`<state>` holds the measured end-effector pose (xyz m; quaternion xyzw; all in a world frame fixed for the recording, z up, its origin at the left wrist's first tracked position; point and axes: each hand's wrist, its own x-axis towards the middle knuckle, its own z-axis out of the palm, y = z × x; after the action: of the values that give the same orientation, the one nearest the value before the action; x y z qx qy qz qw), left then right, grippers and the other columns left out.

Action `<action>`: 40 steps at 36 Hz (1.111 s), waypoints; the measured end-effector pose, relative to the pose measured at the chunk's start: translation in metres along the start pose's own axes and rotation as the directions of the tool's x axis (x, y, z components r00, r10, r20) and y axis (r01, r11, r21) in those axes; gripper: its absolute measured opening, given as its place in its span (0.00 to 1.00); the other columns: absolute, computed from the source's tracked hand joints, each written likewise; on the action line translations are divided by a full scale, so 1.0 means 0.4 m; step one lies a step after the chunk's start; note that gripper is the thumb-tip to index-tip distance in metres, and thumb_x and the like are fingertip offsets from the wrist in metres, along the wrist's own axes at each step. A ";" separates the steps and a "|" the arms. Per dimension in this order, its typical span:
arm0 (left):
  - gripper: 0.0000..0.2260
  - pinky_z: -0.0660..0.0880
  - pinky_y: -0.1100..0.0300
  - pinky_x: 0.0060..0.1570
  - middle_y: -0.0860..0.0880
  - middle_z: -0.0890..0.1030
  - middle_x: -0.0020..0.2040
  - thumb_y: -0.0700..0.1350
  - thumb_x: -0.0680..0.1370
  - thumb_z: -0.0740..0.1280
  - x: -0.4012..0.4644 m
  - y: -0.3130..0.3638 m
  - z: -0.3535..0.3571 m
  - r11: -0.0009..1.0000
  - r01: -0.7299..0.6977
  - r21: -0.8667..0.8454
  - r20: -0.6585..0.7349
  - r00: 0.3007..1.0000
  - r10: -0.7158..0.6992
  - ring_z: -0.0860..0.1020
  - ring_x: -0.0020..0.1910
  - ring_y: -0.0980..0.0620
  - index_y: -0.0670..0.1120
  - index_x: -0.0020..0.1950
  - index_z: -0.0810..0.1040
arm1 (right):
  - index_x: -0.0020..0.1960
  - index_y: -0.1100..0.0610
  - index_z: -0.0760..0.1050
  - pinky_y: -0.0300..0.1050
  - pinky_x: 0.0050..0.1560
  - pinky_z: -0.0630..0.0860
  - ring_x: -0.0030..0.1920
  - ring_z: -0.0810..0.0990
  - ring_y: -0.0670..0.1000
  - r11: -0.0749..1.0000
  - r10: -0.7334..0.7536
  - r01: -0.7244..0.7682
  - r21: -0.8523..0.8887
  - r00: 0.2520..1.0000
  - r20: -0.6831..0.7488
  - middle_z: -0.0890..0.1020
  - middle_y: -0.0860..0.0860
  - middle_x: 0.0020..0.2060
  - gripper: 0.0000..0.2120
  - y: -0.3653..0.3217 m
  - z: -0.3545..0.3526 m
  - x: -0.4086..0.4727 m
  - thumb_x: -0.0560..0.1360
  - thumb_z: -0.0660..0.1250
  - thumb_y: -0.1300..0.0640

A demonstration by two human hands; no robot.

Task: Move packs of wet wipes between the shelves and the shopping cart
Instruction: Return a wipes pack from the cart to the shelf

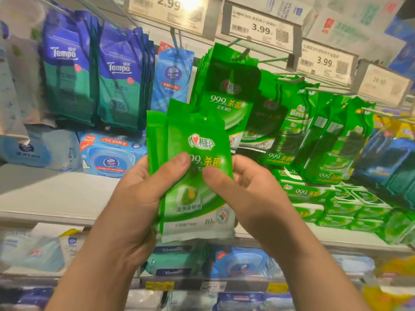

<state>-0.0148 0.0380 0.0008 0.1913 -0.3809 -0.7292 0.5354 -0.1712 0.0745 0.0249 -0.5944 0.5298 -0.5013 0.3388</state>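
Note:
I hold a small stack of green wet wipe packs point(197, 140) upright in front of the shelves, with at least two packs fanned behind the front one. My left hand point(143, 189) grips the stack's left side, thumb across the front. My right hand point(244, 187) pinches the right edge, thumb pressed on the front pack. More green packs of the same kind point(226, 86) hang on pegs just behind and to the right. No shopping cart is in view.
Blue and teal Tempo packs point(116, 72) and a light blue Vinda pack point(171, 79) hang at the left. Price tags point(260, 28) line the rail above. The white shelf point(56, 198) carries blue Vinda boxes at left and green packs point(359, 209) at right. Lower shelves hold more wipes.

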 end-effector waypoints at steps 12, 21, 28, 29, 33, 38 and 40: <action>0.23 0.80 0.35 0.57 0.37 0.85 0.55 0.38 0.69 0.75 0.009 -0.007 0.000 0.998 -0.018 0.066 -0.087 0.996 0.023 0.84 0.54 0.35 0.40 0.63 0.80 | 0.59 0.51 0.79 0.61 0.63 0.76 0.60 0.81 0.61 0.998 -0.013 0.024 0.065 0.987 -0.161 0.85 0.55 0.56 0.22 0.040 -0.043 -0.005 0.70 0.72 0.39; 0.22 0.85 0.47 0.46 0.39 0.87 0.52 0.40 0.68 0.72 0.021 -0.003 -0.010 1.000 -0.029 0.009 -0.111 0.993 0.029 0.87 0.46 0.42 0.40 0.62 0.81 | 0.53 0.52 0.78 0.49 0.46 0.77 0.43 0.81 0.48 0.937 -0.174 0.317 0.145 0.786 -0.593 0.86 0.49 0.40 0.06 0.022 -0.112 0.005 0.79 0.68 0.52; 0.22 0.84 0.46 0.45 0.39 0.87 0.52 0.41 0.67 0.72 0.031 -0.004 -0.008 1.000 -0.022 0.015 -0.103 0.994 0.024 0.87 0.46 0.41 0.41 0.62 0.81 | 0.47 0.50 0.74 0.47 0.32 0.67 0.35 0.67 0.52 0.936 -0.203 0.341 0.087 0.725 -0.658 0.71 0.56 0.39 0.09 -0.005 -0.148 0.046 0.77 0.69 0.45; 0.22 0.84 0.45 0.46 0.39 0.87 0.52 0.41 0.67 0.72 0.031 -0.004 -0.006 1.000 -0.025 0.016 -0.098 0.995 0.026 0.87 0.46 0.41 0.41 0.61 0.82 | 0.51 0.49 0.75 0.50 0.34 0.68 0.39 0.68 0.53 0.934 -0.206 0.346 0.089 0.725 -0.657 0.71 0.55 0.41 0.10 -0.009 -0.151 0.052 0.76 0.69 0.45; 0.22 0.84 0.45 0.47 0.39 0.87 0.52 0.41 0.67 0.71 0.035 0.005 0.005 0.999 -0.044 0.019 -0.067 0.997 0.045 0.87 0.45 0.42 0.40 0.60 0.82 | 0.70 0.68 0.64 0.60 0.56 0.77 0.48 0.78 0.50 0.916 -0.252 0.396 0.060 0.686 -0.683 0.81 0.57 0.48 0.31 -0.012 -0.165 0.081 0.79 0.69 0.47; 0.20 0.85 0.49 0.41 0.40 0.87 0.50 0.40 0.66 0.71 0.046 0.027 0.028 0.997 -0.067 0.043 -0.027 0.997 0.069 0.87 0.43 0.43 0.41 0.59 0.82 | 0.62 0.55 0.70 0.41 0.30 0.67 0.32 0.68 0.45 0.940 -0.232 0.340 0.039 0.716 -0.658 0.69 0.53 0.41 0.15 -0.003 -0.181 0.109 0.80 0.68 0.51; 0.19 0.84 0.51 0.39 0.41 0.87 0.49 0.39 0.66 0.71 0.054 0.034 0.036 0.995 -0.084 0.047 -0.028 0.996 0.086 0.87 0.41 0.45 0.42 0.57 0.82 | 0.55 0.54 0.71 0.41 0.32 0.65 0.34 0.66 0.49 0.939 -0.242 0.343 0.031 0.722 -0.648 0.68 0.53 0.39 0.10 0.002 -0.184 0.113 0.79 0.69 0.51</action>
<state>-0.0237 0.0211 0.0229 0.1981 -0.3975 -0.6938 0.5669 -0.2443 0.0401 0.0546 -0.4389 0.4730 -0.7575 0.0994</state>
